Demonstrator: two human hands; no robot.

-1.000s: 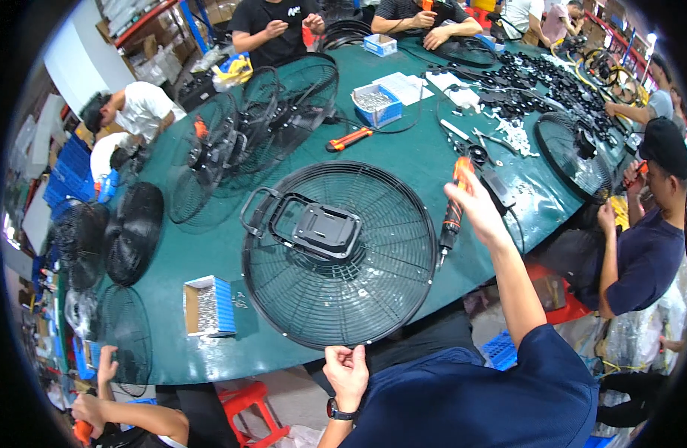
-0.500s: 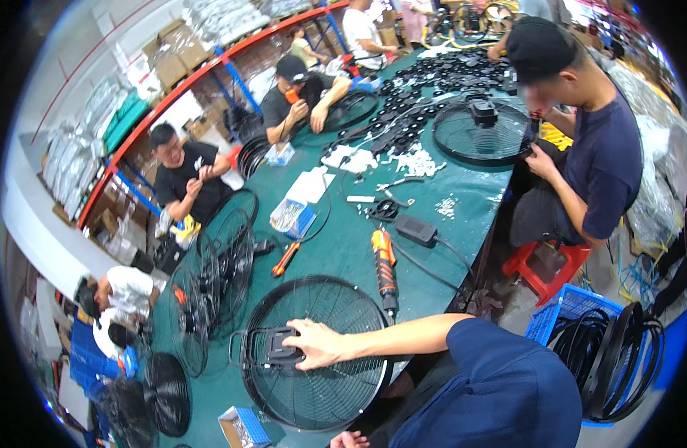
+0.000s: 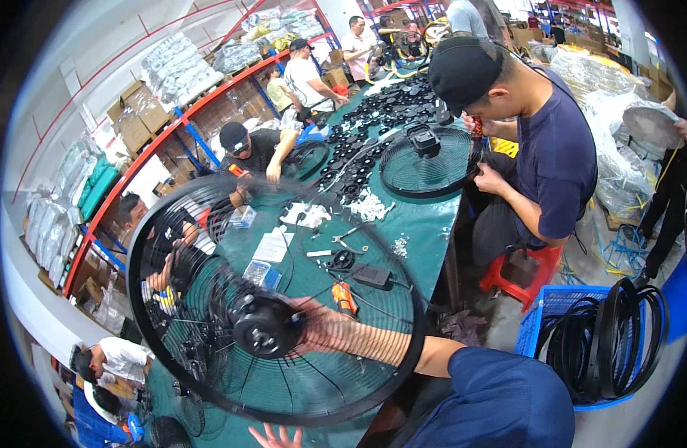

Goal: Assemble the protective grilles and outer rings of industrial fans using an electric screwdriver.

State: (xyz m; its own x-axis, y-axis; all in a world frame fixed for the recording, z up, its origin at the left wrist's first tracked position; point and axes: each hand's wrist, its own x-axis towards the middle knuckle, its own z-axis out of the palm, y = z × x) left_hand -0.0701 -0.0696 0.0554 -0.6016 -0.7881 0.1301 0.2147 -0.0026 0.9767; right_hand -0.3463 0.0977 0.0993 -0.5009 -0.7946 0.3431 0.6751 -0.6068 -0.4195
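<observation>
A large round black fan grille (image 3: 362, 403) with a dark motor hub (image 3: 262, 325) at its middle is raised above the green table and tilted up towards me. My right hand (image 3: 321, 328) shows through the wires from behind, closed around the back of the hub. At the lower edge my left hand (image 3: 274, 437) is below the rim, fingers spread and holding nothing. An orange electric screwdriver (image 3: 344, 299) lies behind the grille. Farther back is a box of small screws (image 3: 262, 275), partly seen through the wires.
A co-worker (image 3: 537, 149) on a red stool (image 3: 524, 270) works at another fan (image 3: 425, 168) at the right. Beside my right arm stands a blue crate (image 3: 528, 332) of black rings. Black parts (image 3: 403, 104) cover the far table. A black adapter (image 3: 370, 275) has cables trailing.
My right hand has lifted the fan grille off the table and turned it up on edge. My left hand has moved left along the lower edge, with fingers now spread. The view has shifted.
</observation>
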